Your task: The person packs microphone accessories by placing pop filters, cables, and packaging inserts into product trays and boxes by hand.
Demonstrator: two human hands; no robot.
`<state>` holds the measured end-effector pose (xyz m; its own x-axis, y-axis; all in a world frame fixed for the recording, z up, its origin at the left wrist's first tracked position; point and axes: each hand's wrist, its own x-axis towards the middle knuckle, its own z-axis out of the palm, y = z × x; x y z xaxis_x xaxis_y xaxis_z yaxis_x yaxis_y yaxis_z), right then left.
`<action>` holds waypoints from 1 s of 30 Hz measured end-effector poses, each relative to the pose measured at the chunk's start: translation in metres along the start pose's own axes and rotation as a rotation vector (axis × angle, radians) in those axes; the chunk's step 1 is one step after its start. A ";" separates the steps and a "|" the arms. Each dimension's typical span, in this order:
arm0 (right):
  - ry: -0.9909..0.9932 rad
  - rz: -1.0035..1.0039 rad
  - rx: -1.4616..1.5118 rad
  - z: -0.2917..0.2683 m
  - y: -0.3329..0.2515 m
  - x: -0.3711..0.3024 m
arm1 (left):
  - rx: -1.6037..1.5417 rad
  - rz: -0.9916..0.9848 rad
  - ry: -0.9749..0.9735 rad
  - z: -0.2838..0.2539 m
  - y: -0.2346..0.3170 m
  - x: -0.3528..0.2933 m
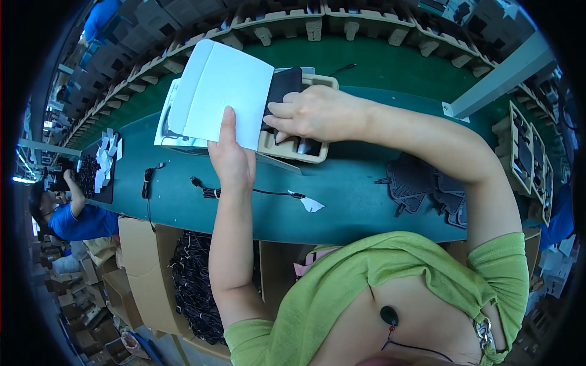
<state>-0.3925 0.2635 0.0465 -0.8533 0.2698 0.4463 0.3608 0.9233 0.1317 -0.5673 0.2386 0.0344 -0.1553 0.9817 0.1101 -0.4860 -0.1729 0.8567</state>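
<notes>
My left hand (232,160) grips a white box (229,85), thumb on the pale top face and the other fingers hidden beneath. From the box's right side sticks out a tan moulded pulp tray (312,156), and a flat black thing (287,83) lies in it. Over that tray my right hand (317,113) has its fingers curled together at the black thing's near edge. What they pinch, if anything, is hidden. Below the box a bundled black cable (210,192) lies on the green table, its end next to a torn white scrap (312,205).
Another black cable (146,183) lies further left. Several black flat parts (409,183) are piled at right. Pulp trays (274,24) line the far edge; more stand by a grey post (503,76). A carton of cables (198,287) sits below. A co-worker in blue (79,219) works at left.
</notes>
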 end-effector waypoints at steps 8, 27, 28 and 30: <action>0.071 0.142 0.238 0.000 0.003 0.006 | -0.046 -0.035 0.015 -0.001 0.001 -0.001; 0.154 0.407 0.270 0.031 -0.031 0.025 | -0.081 -0.082 0.060 0.005 -0.002 -0.009; 0.153 0.406 0.271 0.027 -0.027 0.023 | -0.082 -0.082 0.062 0.004 -0.002 -0.009; 0.277 0.326 0.439 0.015 -0.014 0.012 | -0.101 -0.113 0.017 0.002 -0.004 -0.009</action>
<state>-0.4132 0.2576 0.0367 -0.5743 0.5304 0.6236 0.3477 0.8476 -0.4008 -0.5625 0.2310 0.0312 -0.1087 0.9941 0.0066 -0.5852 -0.0693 0.8079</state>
